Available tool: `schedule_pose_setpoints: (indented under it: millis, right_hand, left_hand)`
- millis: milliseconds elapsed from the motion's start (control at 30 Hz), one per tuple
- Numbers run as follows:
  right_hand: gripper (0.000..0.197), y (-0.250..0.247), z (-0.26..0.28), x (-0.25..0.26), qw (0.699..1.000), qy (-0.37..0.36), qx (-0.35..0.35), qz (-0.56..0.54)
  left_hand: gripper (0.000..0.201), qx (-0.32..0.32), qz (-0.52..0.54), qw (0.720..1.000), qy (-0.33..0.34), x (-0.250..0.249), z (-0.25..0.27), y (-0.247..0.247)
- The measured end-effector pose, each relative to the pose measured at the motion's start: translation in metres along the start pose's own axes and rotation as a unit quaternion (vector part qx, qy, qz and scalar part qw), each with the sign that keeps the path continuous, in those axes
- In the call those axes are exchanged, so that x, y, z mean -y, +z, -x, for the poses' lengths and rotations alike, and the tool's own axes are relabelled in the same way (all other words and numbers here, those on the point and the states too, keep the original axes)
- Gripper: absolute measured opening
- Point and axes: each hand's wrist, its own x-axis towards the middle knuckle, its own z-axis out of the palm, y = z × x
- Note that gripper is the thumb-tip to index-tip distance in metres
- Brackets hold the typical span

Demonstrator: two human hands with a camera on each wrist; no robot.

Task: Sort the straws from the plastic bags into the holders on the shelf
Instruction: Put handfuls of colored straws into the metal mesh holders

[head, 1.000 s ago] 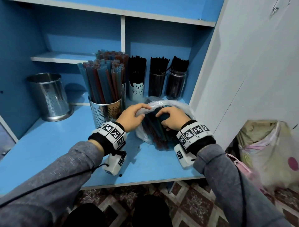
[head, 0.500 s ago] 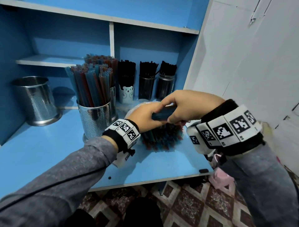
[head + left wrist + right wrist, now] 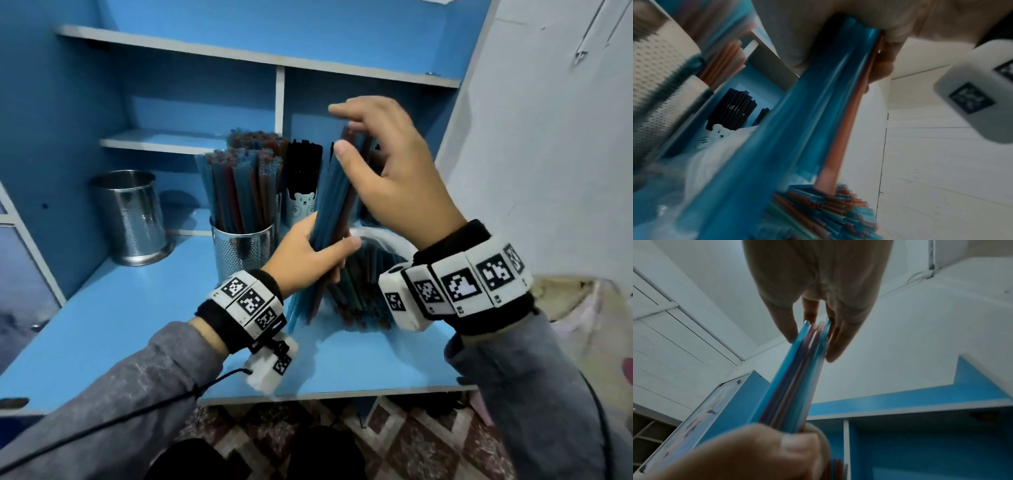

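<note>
A bundle of blue and red straws (image 3: 330, 212) stands nearly upright above the blue shelf (image 3: 120, 318), held between both hands. The left hand (image 3: 305, 255) grips the bundle low down, its fingers and thumb curled round the straws; in the left wrist view the same bundle (image 3: 797, 129) runs slantwise down from that grip. The right hand (image 3: 394, 178) is at the bundle's upper end, where the right wrist view shows its fingers (image 3: 838, 340) lying straight along the straw tips (image 3: 813, 331), touching them on either side, with the forefinger raised free in the head view. Below the hands a clear plastic bag (image 3: 383, 240) lies on the shelf with more loose straws (image 3: 359, 301) spilling from its mouth toward the front edge. Just left of the left hand stands a perforated metal holder (image 3: 241, 246) packed with blue and red straws, and well to its left a second perforated metal holder (image 3: 132, 219). Behind them a bear-printed cup (image 3: 301, 205) holds black straws.
</note>
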Motion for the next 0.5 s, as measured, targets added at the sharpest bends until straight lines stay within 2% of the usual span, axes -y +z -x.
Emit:
schedule_pose_setpoints:
  millis: [200, 300, 367, 433, 500]
  right_hand:
    - [0.032, 0.049, 0.013, 0.001, 0.980, 0.074, 0.186, -0.005]
    - [0.038, 0.059, 0.018, 0.000, 0.976, 0.071, 0.206, -0.014]
    - [0.057, 0.061, 0.018, -0.004, 0.974, 0.091, 0.202, -0.039]
    - [0.083, 0.062, 0.017, -0.007, 0.965, 0.140, 0.213, -0.070]
    - [0.104, 0.064, 0.018, -0.012, 0.951, 0.161, 0.262, -0.043]
  left_hand:
    - [0.014, -0.004, -0.039, 0.997, -0.071, 0.041, 0.030, -0.040]
    - [0.013, 0.015, -0.075, 0.992, -0.104, 0.054, 0.039, -0.050]
    - [0.017, 0.037, -0.111, 0.985, -0.124, 0.057, 0.043, -0.053]
    - [0.021, 0.046, -0.118, 0.984, -0.123, 0.053, 0.044, -0.054]
    - [0.022, 0.071, -0.122, 0.983, -0.116, 0.043, 0.046, -0.058]
